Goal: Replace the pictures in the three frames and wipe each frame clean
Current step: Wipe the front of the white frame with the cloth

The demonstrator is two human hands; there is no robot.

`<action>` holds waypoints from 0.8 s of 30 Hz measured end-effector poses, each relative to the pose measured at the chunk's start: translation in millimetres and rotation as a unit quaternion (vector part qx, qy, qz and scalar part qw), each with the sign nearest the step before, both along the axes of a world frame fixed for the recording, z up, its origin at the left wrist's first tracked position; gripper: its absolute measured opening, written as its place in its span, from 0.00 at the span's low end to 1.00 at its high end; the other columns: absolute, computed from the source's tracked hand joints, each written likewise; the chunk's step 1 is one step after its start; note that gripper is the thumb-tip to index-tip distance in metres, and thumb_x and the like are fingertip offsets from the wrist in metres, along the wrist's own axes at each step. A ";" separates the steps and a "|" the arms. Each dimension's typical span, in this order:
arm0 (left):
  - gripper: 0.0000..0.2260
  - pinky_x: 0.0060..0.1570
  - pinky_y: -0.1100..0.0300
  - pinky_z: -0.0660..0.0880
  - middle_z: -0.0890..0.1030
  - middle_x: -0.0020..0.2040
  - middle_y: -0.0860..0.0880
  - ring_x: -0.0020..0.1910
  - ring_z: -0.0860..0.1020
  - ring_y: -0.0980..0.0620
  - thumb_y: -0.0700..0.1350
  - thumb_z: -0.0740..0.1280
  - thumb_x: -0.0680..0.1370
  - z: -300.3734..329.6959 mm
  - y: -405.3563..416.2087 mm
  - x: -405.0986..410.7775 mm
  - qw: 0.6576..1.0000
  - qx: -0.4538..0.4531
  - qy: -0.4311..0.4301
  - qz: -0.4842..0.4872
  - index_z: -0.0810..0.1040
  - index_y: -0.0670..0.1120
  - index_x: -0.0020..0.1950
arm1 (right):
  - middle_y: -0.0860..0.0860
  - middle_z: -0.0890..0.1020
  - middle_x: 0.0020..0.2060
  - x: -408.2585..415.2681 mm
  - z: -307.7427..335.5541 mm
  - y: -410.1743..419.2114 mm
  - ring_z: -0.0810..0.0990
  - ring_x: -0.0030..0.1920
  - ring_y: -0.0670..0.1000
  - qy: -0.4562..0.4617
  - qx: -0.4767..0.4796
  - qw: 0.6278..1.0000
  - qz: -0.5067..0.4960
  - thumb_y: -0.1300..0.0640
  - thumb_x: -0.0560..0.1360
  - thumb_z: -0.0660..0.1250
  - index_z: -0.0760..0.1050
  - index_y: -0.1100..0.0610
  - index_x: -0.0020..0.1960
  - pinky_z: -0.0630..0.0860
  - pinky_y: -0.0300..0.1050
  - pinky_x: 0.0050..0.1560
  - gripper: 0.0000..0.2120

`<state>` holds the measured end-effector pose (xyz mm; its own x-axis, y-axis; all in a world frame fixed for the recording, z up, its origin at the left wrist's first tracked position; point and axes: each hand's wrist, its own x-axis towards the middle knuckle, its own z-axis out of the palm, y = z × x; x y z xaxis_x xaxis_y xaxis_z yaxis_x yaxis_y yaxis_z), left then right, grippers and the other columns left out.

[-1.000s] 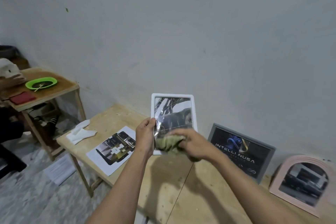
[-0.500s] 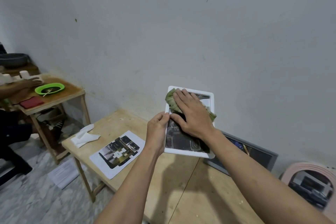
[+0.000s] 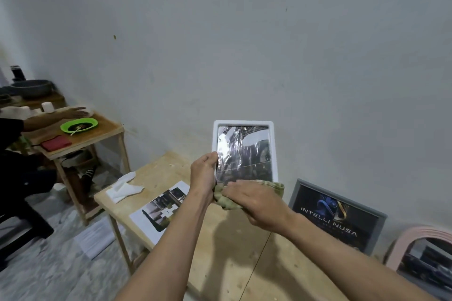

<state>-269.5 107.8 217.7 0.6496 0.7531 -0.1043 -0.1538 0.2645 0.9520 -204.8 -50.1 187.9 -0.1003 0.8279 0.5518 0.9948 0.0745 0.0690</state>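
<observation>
1. Two hands share the white frame [image 3: 244,151]: your left hand [image 3: 204,173] pinches its left edge and holds it upright above the wooden table [image 3: 220,252], so the glazed front faces you and takes the wipe.
2. Your right hand [image 3: 256,205] lies flat, fingers straight, pressing the green cloth [image 3: 228,200] against the frame's bottom edge; the cloth wraps that lower rim.
3. The upper glass is bare and shiny, with wall behind and open air above, so I judge there is room for an upward stroke.
4. Mind your right side: the grey frame [image 3: 340,217] leans on the wall just beside your right wrist, and the pink arched frame [image 3: 420,249] stands beyond it.
5. A loose printed picture [image 3: 162,208] lies on the table under your left forearm.
</observation>
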 end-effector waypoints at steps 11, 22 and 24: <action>0.11 0.35 0.51 0.82 0.80 0.40 0.40 0.34 0.79 0.46 0.42 0.62 0.83 28.5 -11.4 1.7 0.995 0.031 -0.094 -0.025 0.80 0.39 0.46 | 0.52 0.80 0.59 79.1 124.3 -0.7 0.78 0.47 0.58 -0.136 0.122 0.945 -0.272 0.60 0.77 0.57 0.78 0.55 0.60 0.76 0.51 0.41 0.16; 0.09 0.46 0.47 0.80 0.82 0.39 0.45 0.38 0.78 0.47 0.43 0.66 0.81 36.5 17.7 -3.4 0.991 0.064 -0.104 0.052 0.83 0.45 0.42 | 0.51 0.80 0.54 19.6 16.3 -22.1 0.76 0.51 0.53 0.090 0.029 0.979 -0.179 0.68 0.69 0.67 0.77 0.56 0.61 0.78 0.50 0.43 0.21; 0.10 0.44 0.51 0.78 0.81 0.38 0.47 0.38 0.77 0.49 0.42 0.67 0.81 31.6 11.6 -0.7 0.991 0.082 -0.095 0.048 0.82 0.45 0.41 | 0.50 0.79 0.53 10.2 16.0 -11.1 0.76 0.52 0.54 0.124 0.009 0.973 -0.195 0.67 0.69 0.66 0.76 0.55 0.61 0.78 0.51 0.44 0.21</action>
<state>-270.1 119.4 249.3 0.5701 0.8093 0.1415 -0.3505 0.0839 0.9328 -194.6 -61.2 204.0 0.3575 0.7669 0.5330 0.9335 -0.3103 -0.1797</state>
